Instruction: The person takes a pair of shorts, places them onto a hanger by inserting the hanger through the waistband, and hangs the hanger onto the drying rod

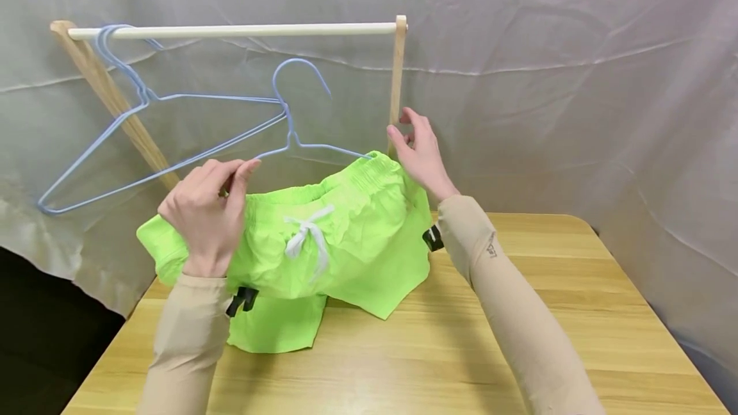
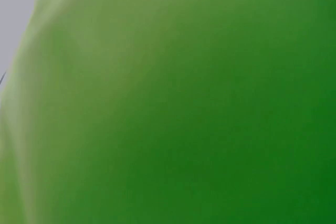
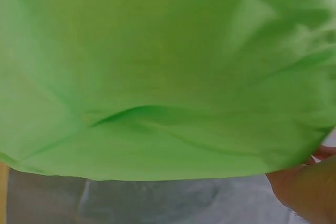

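Neon green shorts [image 1: 357, 229] with a white drawstring bow [image 1: 308, 235] hang over a blue wire hanger [image 1: 293, 141], whose right arm end sits inside the waistband. My left hand [image 1: 204, 210] pinches the hanger's left arm between thumb and index finger, at the waistband's left side. Just above the right corner of the waistband is my right hand [image 1: 423, 155], its fingers loosely bent and holding nothing. Green cloth [image 2: 184, 103] fills nearly all of the left wrist view. In the right wrist view the shorts [image 3: 157, 77] cover most of the picture, with part of my right hand [image 3: 307, 192] at the lower right.
A rack with a white rail [image 1: 242, 31] and wooden posts [image 1: 398, 75] stands at the back. Blue hangers [image 1: 115, 123] hang at its left end. Below lies the wooden table [image 1: 548, 312]; grey cloth [image 1: 548, 82] hangs behind.
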A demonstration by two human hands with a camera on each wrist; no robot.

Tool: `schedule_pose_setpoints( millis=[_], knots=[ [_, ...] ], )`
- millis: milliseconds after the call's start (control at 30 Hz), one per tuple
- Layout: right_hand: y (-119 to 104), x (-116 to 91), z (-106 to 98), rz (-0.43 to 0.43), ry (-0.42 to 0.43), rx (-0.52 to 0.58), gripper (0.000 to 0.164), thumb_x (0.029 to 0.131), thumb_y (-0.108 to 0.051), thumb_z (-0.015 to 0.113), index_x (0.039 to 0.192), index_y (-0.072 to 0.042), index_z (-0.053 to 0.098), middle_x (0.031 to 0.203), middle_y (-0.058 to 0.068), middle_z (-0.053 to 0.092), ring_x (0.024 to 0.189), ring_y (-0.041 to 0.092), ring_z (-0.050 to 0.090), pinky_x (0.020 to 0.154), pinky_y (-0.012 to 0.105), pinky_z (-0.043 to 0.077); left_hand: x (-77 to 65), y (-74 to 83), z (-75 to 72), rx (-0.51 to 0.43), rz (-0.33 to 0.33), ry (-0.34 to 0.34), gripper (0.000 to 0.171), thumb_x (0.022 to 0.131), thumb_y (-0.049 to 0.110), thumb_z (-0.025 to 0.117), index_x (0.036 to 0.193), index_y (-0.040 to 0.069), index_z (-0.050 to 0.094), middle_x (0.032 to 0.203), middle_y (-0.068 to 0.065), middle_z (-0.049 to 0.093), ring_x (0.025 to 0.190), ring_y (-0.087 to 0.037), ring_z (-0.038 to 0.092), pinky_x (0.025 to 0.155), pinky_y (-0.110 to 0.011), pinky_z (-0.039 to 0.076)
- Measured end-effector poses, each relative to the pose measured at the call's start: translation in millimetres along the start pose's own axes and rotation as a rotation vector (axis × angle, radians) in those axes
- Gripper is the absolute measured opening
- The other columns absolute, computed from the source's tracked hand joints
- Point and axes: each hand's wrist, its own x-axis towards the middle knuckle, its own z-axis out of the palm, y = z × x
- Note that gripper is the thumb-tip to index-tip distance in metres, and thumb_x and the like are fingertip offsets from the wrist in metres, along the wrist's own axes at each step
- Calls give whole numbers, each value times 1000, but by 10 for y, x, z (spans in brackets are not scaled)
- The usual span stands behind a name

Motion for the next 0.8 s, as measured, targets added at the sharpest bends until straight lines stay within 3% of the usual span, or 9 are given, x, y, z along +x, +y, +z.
schedule_pose_setpoints(
  millis=[233,467,733,800],
  knots=[
    [67,144,72,12,-3,15,40,106,-22,52,137,3,53,122,22,62,99,34,65,81,32,49,110,-66,10,16,-12,-48,30,91,37,73,80,10,78,63,-11,66,52,-24,50,57,-22,12],
    [104,204,82,-1,52,-8,31,102,-17,58,125,4,62,114,24,70,102,35,68,87,43,53,218,-118,20,23,-71,-70,27,88,37,76,82,12,80,64,-11,66,60,9,31,58,-27,13],
    [120,231,89,-3,56,-18,30,102,-18,60,124,1,64,110,21,72,98,33,70,74,27,47,445,-150,-26,37,-102,-84,35,90,44,73,86,10,80,73,-14,73,62,12,30,60,-29,13],
    [128,238,92,-7,63,-19,30,102,-18,60,124,1,65,109,21,73,96,32,69,73,25,46,516,-150,-50,47,-108,-88,39,91,47,71,87,9,80,78,-15,75,60,4,40,61,-30,12]
  ],
)
